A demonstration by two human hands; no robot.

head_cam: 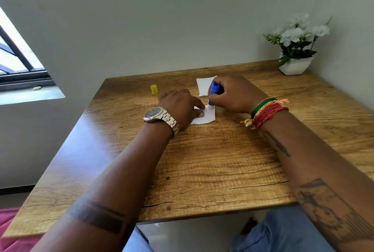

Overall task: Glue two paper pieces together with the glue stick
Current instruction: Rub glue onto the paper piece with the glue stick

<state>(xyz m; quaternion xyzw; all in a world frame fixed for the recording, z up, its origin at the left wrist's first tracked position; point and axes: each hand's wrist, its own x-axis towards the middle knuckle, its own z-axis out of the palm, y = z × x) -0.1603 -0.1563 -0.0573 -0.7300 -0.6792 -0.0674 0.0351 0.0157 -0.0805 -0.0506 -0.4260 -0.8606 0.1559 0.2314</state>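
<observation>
A small white paper piece (pixel 208 117) lies on the wooden table (pixel 212 160). My left hand (pixel 180 107) rests flat on its left part, fingers pressing it down. My right hand (pixel 234 93) grips a blue glue stick (pixel 213 92), tilted, with its white tip touching the paper's upper right corner. A second white paper piece (pixel 203 86) lies just behind, partly hidden by my right hand. The glue stick's yellow cap (pixel 154 89) stands upright on the table to the left, apart from both hands.
A white pot with white flowers (pixel 296 49) stands in the table's far right corner against the wall. A window (pixel 18 59) is at the left. The table's front edge is near my knees.
</observation>
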